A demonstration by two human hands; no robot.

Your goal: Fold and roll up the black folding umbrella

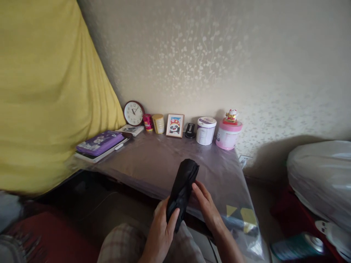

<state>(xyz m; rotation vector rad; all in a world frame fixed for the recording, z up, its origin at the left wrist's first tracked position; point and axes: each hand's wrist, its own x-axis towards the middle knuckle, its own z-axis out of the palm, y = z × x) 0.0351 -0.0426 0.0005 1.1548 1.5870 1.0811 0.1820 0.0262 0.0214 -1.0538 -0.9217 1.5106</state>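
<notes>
A black folded umbrella [182, 188], its cloth rolled into a slim bundle, is held tilted above the near edge of the table, with its upper end leaning right. My left hand [163, 223] wraps round the lower part, thumb across the front. On the right side, my right hand [206, 204] has its fingertips against the cloth about midway up; some of its fingers are hidden behind the bundle. Below the umbrella are my knees in checked cloth [120, 243].
The table [137, 157] has a clear plastic cover. Along the wall stand a clock [134, 113], a panda picture frame [174, 125], a white tub [206, 131] and a pink-lidded tub [228, 137] bearing a cat figurine [231, 115]. A purple case [101, 142] lies left, a spray can [297, 246] lower right.
</notes>
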